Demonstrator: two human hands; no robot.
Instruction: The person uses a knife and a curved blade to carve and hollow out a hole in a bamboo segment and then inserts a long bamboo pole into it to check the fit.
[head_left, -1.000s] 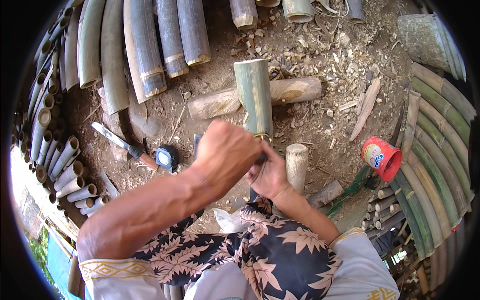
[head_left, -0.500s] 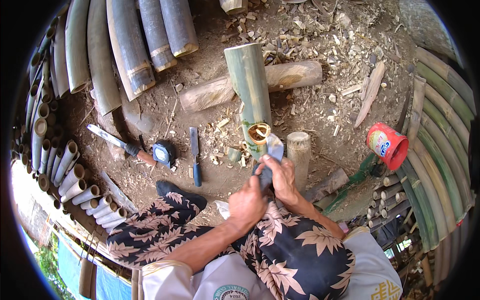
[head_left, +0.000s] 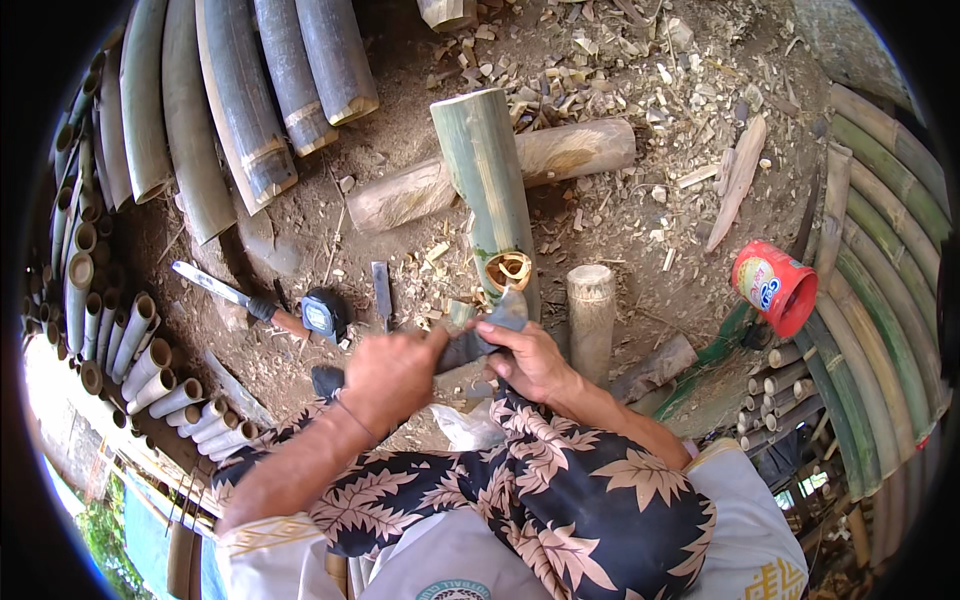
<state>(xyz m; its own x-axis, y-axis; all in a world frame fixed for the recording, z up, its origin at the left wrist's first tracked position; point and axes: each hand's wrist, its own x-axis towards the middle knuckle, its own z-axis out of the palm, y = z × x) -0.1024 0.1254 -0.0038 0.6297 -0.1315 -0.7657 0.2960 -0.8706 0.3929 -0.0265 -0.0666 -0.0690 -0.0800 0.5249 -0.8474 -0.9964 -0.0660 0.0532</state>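
A green bamboo section (head_left: 485, 170) rests across a short log (head_left: 405, 195), its near end toward me. A hole (head_left: 507, 270) with pale curled shavings is cut in that end. Just below the hole lies the tip of a knife (head_left: 508, 310) with a grey blade and dark grip. My left hand (head_left: 390, 378) is closed at the knife's grip end. Nearer the blade, my right hand (head_left: 532, 360) pinches the knife, thumb on top. Part of a chisel (head_left: 382, 288) shows beyond my left hand, which hides its handle.
A long knife (head_left: 215, 282) and a tape measure (head_left: 323, 313) lie at left. An upright wooden post (head_left: 592, 320) stands right of the bamboo, and a red container (head_left: 775, 290) farther right. Bamboo poles (head_left: 240, 100) line the far left; wood chips (head_left: 600, 75) litter the dirt.
My left hand has swung left and up, now covering the chisel's handle. The knife has turned more sideways, its tip drawn back slightly from the hole. My right hand has shifted slightly left.
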